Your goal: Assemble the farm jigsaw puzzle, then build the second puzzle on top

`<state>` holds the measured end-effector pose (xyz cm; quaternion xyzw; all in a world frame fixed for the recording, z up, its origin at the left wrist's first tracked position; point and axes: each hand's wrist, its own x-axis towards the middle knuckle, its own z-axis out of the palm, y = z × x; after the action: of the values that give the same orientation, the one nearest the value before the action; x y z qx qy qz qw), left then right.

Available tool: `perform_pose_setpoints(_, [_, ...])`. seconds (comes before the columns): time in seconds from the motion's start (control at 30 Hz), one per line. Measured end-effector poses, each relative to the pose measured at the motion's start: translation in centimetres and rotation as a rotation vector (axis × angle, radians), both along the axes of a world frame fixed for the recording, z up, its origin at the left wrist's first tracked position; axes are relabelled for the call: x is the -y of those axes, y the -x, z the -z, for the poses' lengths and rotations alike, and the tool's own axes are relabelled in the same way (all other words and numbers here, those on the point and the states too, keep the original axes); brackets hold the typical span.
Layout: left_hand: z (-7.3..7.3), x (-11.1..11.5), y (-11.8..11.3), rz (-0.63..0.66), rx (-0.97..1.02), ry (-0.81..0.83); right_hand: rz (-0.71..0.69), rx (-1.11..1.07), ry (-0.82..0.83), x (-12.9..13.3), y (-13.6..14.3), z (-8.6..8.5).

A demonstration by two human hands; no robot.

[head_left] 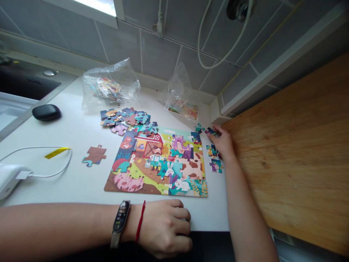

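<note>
Grip of the right hand (223,142) looks narrow, fingertips touching a dark piece (210,131) at the farm puzzle's (155,163) two o'clock; whether they pinch it, I cannot tell. Mid-table, the puzzle has the left hand (167,226) curled closed at six, the brown piece (95,155) at nine, and the loose pile (131,119) at eleven.

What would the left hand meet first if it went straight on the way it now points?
Probably the right forearm, which crosses that line; depth is unclear, so the left hand might pass over or under it.
</note>
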<state>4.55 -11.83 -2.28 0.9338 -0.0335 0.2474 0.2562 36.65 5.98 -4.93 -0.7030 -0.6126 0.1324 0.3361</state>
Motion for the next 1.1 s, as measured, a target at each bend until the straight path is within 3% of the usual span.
perform_pose_setpoints(0.2, [-0.2, -0.2, 0.2, -0.005, 0.035, -0.002, 0.063, 0.024, -0.011, 0.4, 0.4, -0.9])
perform_pose_setpoints(0.4, [-0.1, -0.2, 0.3, -0.023, 0.07, -0.035, 0.009, -0.054, -0.042, 1.2, 2.1, -2.7])
perform_pose_setpoints(0.57, [-0.2, -0.2, 0.2, -0.019, 0.079, -0.063, 0.015, -0.184, -0.088, 4.4, 3.5, -4.5])
perform_pose_setpoints(0.8, [-0.5, -0.6, 0.5, -0.116, 0.027, -0.057, -0.23, -0.36, 0.16, 10.7, 4.3, -5.3])
perform_pose_setpoints(0.97, [-0.3, -0.4, 0.5, -0.205, -0.01, -0.049, -0.393, -0.359, 0.288, 11.3, 4.8, -5.6])
perform_pose_setpoints(1.1, [-0.4, -0.3, 0.5, -0.253, -0.042, -0.052, -0.402, -0.343, 0.345, 11.1, 4.8, -5.6])
